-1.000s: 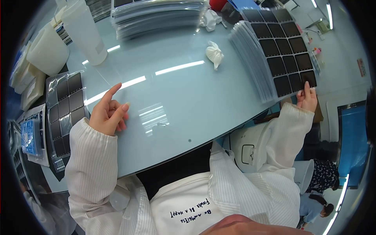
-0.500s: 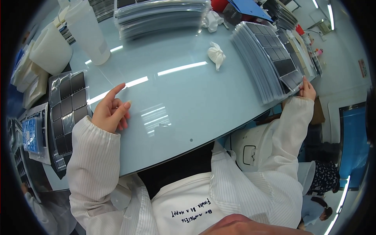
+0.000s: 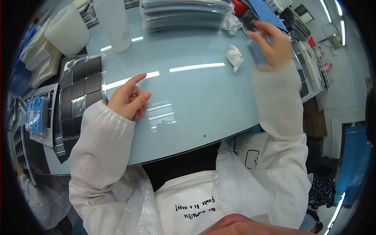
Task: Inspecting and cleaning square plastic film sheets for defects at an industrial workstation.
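Nearest the camera, the person's white striped coat (image 3: 184,196) fills the lower part of the view, and both sleeves reach up over the pale blue glass bench (image 3: 196,98). The left hand (image 3: 128,100) rests on the bench with its index finger stretched out flat and the other fingers curled under; its grip is empty, holding nothing. Just to the left of it lies a clear sheet of dark square cells (image 3: 80,94), partly off the bench edge, with a blue tray (image 3: 36,115) farther left. The right hand (image 3: 270,45) is raised above the far right side of the bench and blurred; its fingers seem closed on a thin dark sheet (image 3: 256,51), but how tight the grip is cannot be told. A crumpled white wipe (image 3: 235,58) lies on the glass just left of that hand. Beyond, a tall translucent container (image 3: 113,23) and a stack of grey sheets (image 3: 184,13) stand at the far edge.
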{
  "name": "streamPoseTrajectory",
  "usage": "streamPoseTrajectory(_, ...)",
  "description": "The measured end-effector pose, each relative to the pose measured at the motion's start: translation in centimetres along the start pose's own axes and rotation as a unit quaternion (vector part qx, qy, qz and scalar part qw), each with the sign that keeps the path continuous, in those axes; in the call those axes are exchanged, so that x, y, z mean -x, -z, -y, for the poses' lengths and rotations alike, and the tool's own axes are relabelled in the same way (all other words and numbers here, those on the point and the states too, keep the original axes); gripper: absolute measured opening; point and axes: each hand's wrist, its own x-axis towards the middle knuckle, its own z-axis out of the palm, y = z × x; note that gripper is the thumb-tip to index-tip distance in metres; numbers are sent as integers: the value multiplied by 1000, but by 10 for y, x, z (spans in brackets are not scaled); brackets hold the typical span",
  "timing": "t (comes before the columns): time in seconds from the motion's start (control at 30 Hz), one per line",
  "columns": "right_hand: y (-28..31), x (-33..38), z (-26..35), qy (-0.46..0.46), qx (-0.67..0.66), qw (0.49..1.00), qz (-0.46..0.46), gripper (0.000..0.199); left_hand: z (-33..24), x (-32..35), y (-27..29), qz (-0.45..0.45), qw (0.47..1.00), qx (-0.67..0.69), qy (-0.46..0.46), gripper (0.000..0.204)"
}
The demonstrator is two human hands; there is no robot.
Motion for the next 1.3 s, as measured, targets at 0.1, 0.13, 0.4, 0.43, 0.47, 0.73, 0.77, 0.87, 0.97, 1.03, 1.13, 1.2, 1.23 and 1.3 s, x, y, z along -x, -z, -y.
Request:
streamPoseTrajectory(0.1,-70,-53,-10,90,44,993,-66,33,-3,-1,1,12,1000,5,-11,53)
streamPoseTrajectory(0.13,-64,-60,10,88,3,996,-28,39,0,0,3,13,1000,13,-8,53)
streamPoseTrajectory(0.4,-131,-118,56,94,-17,989,114,68,5,1,2,24,999,16,-13,50)
streamPoseTrajectory(0.43,-131,-115,60,101,-18,988,117,68,5,2,2,18,1000,22,-11,50)
streamPoseTrajectory(0.47,-128,-112,60,105,-26,987,119,69,6,2,1,14,1000,4,-16,50)
streamPoseTrajectory(0.73,-106,-89,13,192,62,979,-38,26,3,0,3,25,999,-14,-30,48)
streamPoseTrajectory(0.77,-102,-89,8,197,55,978,-41,25,1,-1,3,27,999,-16,-32,48)
streamPoseTrajectory(0.87,-81,-72,19,190,37,979,-66,23,-1,0,4,20,1000,-12,-16,46)
streamPoseTrajectory(0.97,-58,-41,38,236,-2,967,-99,19,3,-5,8,51,989,135,21,45)
streamPoseTrajectory(1.03,-38,-19,51,340,-96,925,-141,18,7,-13,8,110,942,314,29,48)
streamPoseTrajectory(1.13,-16,24,80,345,-194,915,-73,13,34,-29,8,173,775,607,30,62)
streamPoseTrajectory(1.2,-16,43,90,365,-209,907,-17,12,26,-18,9,280,615,734,67,76)
streamPoseTrajectory(1.23,-18,51,93,375,-214,902,8,13,10,-12,7,233,777,578,88,78)
streamPoseTrajectory(1.3,-30,67,95,409,-147,901,1,16,17,-18,8,261,839,478,20,73)
